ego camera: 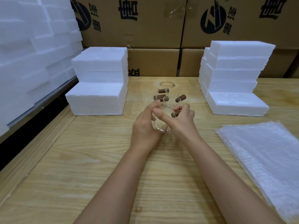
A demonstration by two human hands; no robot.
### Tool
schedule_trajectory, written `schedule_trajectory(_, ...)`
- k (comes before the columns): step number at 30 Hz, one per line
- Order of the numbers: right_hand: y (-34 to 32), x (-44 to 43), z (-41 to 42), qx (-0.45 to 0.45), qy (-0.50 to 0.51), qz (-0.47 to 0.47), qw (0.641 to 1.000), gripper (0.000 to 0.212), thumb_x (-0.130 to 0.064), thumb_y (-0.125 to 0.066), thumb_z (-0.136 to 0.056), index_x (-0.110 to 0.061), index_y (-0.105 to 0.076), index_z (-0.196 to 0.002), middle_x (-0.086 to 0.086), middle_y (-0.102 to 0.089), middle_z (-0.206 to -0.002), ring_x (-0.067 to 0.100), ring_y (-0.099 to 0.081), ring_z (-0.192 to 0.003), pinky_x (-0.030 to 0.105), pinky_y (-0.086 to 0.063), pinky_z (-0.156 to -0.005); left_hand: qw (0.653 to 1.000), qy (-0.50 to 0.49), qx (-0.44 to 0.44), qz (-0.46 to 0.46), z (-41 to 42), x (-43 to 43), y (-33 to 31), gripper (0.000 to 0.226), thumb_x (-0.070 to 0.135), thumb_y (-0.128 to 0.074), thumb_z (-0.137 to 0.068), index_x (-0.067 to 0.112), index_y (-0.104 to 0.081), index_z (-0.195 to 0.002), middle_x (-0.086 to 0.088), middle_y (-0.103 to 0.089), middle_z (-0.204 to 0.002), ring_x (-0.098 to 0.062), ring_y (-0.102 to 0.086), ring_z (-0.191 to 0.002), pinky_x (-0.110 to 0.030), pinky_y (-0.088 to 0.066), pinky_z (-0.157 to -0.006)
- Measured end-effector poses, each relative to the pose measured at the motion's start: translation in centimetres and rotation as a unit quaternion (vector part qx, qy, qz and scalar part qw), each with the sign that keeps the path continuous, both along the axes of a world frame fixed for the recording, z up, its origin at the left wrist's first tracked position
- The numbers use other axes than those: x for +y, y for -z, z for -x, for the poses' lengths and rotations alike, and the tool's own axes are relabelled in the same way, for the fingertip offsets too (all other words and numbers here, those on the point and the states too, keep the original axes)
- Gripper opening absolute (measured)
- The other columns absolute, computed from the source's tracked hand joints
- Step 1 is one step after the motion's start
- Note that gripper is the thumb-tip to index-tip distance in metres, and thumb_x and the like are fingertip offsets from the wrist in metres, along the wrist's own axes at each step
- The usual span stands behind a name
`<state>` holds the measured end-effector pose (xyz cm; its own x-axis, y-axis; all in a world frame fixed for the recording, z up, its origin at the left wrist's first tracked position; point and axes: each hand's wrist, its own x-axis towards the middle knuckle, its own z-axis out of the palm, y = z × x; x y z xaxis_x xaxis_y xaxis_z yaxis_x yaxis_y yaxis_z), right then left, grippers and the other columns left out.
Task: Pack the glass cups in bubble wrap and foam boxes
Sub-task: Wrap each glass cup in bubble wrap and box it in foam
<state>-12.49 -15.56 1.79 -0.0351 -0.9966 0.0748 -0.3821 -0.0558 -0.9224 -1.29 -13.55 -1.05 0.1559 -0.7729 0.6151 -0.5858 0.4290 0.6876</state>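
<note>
Worktop (pixel 97 167): pale wood, grain running left to right.

Near right edge: a stack of bubble wrap (pixel 262 152) sheets, lying flat and running off the right side of the view.

Centre of the worktop: I hold one glass cup (pixel 159 126) with both hands, lifted and tilted. My left hand (pixel 144 126) has its fingers curled round the clear body from the left. My right hand (pixel 182 121) has its fingers curled at the side with the brown handle (pixel 174 114), thumb laid across the glass.

Just beyond my hands: three more glass cups (pixel 161 97), known mostly by their brown handles; the glass outlines are faint.

Towards the far edge, left: a stepped stack of white foam boxes (pixel 98 81). Far right: a second stepped foam stack (pixel 234 78). The cups sit between the two.

Behind the far edge: printed cardboard cartons (pixel 153 26). Off the left edge: a tall pile of white foam (pixel 32 54).
</note>
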Motion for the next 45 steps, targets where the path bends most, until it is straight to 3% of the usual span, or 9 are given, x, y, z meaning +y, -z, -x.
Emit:
schedule_trajectory(9, -0.9, -0.2, 2.0, 0.128, -0.119, -0.019, 0.984, 0.08, -0.06, -0.082, -0.045, -0.031, -0.041, -0.106, -0.006, -0.034, -0.111, 0.011, -0.042, -0.11, 0.024, -0.035, -0.084, 0.998, 0.013, 0.042, -0.049, -0.7, -0.3, 0.0, 0.069, 0.007, -0.082, -0.062, 0.028, -0.057, -0.123, 0.021, -0.052, -0.071, 0.001, -0.05, -0.06, -0.007, -0.038, -0.059)
schedule_trajectory(13, -1.3, -0.5, 3.6, 0.065, -0.181, 0.025, 0.981, 0.052, -0.027, -0.088, -0.06, -0.026, -0.051, -0.096, -0.013, -0.055, -0.098, -0.016, -0.051, -0.079, 0.006, -0.036, -0.066, 0.994, 0.046, 0.071, -0.07, -0.9, -0.6, 0.2, 0.071, 0.015, -0.087, -0.061, 0.036, -0.054, -0.12, 0.005, -0.059, -0.077, -0.003, -0.051, -0.063, -0.007, -0.04, -0.06)
schedule_trajectory(16, -1.4, -0.8, 4.8, -0.016, -0.211, 0.003, 0.977, 0.037, -0.008, -0.084, -0.066, -0.019, -0.057, -0.09, -0.011, -0.063, -0.084, -0.011, -0.056, -0.067, 0.005, -0.042, -0.064, 0.993, 0.061, 0.076, -0.07, -0.7, -0.7, 0.3, 0.069, 0.021, -0.088, -0.063, 0.038, -0.053, -0.12, -0.006, -0.064, -0.086, -0.014, -0.057, -0.068, -0.012, -0.046, -0.06)
schedule_trajectory(21, -1.8, -0.9, 5.6, -0.052, -0.205, -0.013, 0.977, 0.018, -0.025, -0.075, -0.073, -0.017, -0.063, -0.084, -0.017, -0.058, -0.053, -0.003, -0.05, -0.052, 0.01, -0.039, -0.052, 0.991, 0.078, 0.077, -0.074, -0.7, -0.9, 0.4, 0.072, 0.024, -0.091, -0.061, 0.049, -0.05, -0.115, -0.003, -0.064, -0.081, -0.015, -0.059, -0.068, -0.012, -0.047, -0.059)
schedule_trajectory(26, -1.9, -0.7, 4.9, -0.077, -0.15, -0.04, 0.985, 0.041, -0.054, -0.07, -0.058, -0.016, -0.059, -0.07, -0.008, -0.05, -0.057, 0.014, -0.035, -0.058, 0.023, -0.034, -0.056, 0.995, 0.074, 0.043, -0.06, -0.4, -0.6, 0.1, 0.073, 0.021, -0.09, -0.062, 0.044, -0.049, -0.119, 0.001, -0.065, -0.088, -0.014, -0.059, -0.07, -0.014, -0.049, -0.061)
schedule_trajectory(32, -1.7, -0.8, 3.5, -0.014, -0.052, -0.042, 0.998, 0.054, -0.069, -0.068, -0.062, -0.019, -0.047, -0.066, -0.019, -0.042, -0.042, 0.0, -0.043, -0.047, 0.022, -0.032, -0.057, 0.997, 0.068, 0.006, -0.037, -0.2, -0.4, 0.0, 0.07, 0.015, -0.087, -0.063, 0.024, -0.054, -0.124, 0.03, -0.056, -0.094, -0.01, -0.056, -0.074, -0.004, -0.038, -0.065)
schedule_trajectory(38, -1.7, -0.1, 2.2, 0.066, -0.052, -0.025, 0.996, 0.062, -0.067, -0.071, -0.056, -0.017, -0.044, -0.078, -0.005, -0.048, -0.083, 0.011, -0.047, -0.071, 0.026, -0.037, -0.061, 0.998, 0.056, -0.014, -0.038, -0.2, -0.4, 0.2, 0.066, 0.011, -0.084, -0.064, 0.021, -0.058, -0.123, 0.03, -0.051, -0.076, 0.008, -0.051, -0.066, -0.002, -0.034, -0.062)
schedule_trajectory(41, -1.6, -0.1, 2.2, 0.119, -0.084, -0.046, 0.988, 0.065, -0.064, -0.076, -0.053, -0.025, -0.043, -0.094, -0.007, -0.039, -0.102, 0.017, -0.048, -0.101, 0.035, -0.046, -0.085, 0.997, 0.061, -0.014, -0.054, -0.4, -0.5, 0.2, 0.069, 0.01, -0.083, -0.064, 0.023, -0.056, -0.126, 0.021, -0.057, -0.08, 0.005, -0.053, -0.066, -0.008, -0.04, -0.066)
schedule_trajectory(45, -1.9, 0.0, 3.1, 0.165, -0.151, -0.035, 0.974, 0.065, -0.05, -0.083, -0.06, -0.028, -0.04, -0.104, -0.01, -0.039, -0.104, 0.01, -0.046, -0.097, 0.029, -0.044, -0.081, 0.993, 0.077, 0.009, -0.091, -0.7, -0.7, 0.4, 0.07, 0.006, -0.08, -0.063, 0.034, -0.054, -0.122, 0.016, -0.053, -0.067, 0.001, -0.05, -0.059, -0.011, -0.041, -0.059)
